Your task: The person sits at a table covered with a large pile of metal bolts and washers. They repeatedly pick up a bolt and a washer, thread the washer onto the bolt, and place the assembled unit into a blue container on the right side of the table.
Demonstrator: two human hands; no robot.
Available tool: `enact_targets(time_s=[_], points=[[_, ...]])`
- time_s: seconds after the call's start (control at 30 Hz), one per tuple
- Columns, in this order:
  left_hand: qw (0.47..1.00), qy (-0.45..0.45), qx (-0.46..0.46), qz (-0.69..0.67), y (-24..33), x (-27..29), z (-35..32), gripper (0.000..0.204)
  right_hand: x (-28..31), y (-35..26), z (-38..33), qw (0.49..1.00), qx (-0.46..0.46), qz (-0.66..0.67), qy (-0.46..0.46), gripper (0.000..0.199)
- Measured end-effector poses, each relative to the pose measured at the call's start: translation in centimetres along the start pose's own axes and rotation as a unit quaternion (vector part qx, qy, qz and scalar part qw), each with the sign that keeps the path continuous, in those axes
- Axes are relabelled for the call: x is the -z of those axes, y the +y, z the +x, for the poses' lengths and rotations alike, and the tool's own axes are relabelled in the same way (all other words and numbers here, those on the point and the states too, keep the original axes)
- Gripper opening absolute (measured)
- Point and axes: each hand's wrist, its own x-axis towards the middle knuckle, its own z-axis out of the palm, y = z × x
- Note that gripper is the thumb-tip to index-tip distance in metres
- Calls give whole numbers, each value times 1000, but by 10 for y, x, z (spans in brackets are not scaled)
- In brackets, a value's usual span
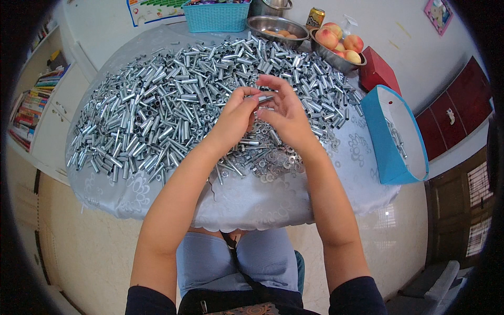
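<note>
My left hand (237,118) pinches a short silver metal tube (266,98) between thumb and fingertips, above the heap. Close to its right, my right hand (287,113) curves round the tube's other end with fingers apart; whether they touch it I cannot tell. Under and beyond both hands spreads a big heap of silver metal sleeves and bolts (157,107). Loose flat washers (270,170) and nuts lie at its near edge, below my wrists. Some pieces beneath my hands are hidden.
A pale patterned cloth (262,205) covers the round table. On the right stands a blue fabric bin (399,157) with bolts inside. Along the back are a red box (377,71), a bowl of peaches (341,62), a steel basin (257,23), a can (315,19) and a turquoise basket (216,19).
</note>
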Motion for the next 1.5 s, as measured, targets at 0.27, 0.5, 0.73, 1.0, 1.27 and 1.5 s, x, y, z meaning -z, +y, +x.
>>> enact_targets(time_s=[0.27, 0.5, 0.73, 1.0, 1.27, 1.5], points=[[999, -16, 21, -31, 3, 3, 1, 16, 14, 5, 5, 990, -107, -47, 77, 15], [999, -28, -24, 1, 4, 4, 2, 17, 16, 9, 6, 990, -51, -44, 123, 14], [996, 80, -25, -32, -2, 17, 12, 17, 10, 9, 1, 976, -55, -180, 106, 13], [988, 137, -22, -73, -4, 24, 14, 18, 11, 11, -13, 883, 3, -450, -132, 17], [989, 140, -14, -40, -3, 20, 12, 21, 12, 16, -8, 881, 49, -463, -82, 10], [991, 127, -17, -28, -3, 20, 11, 21, 12, 8, -4, 933, -37, -359, 18, 14]])
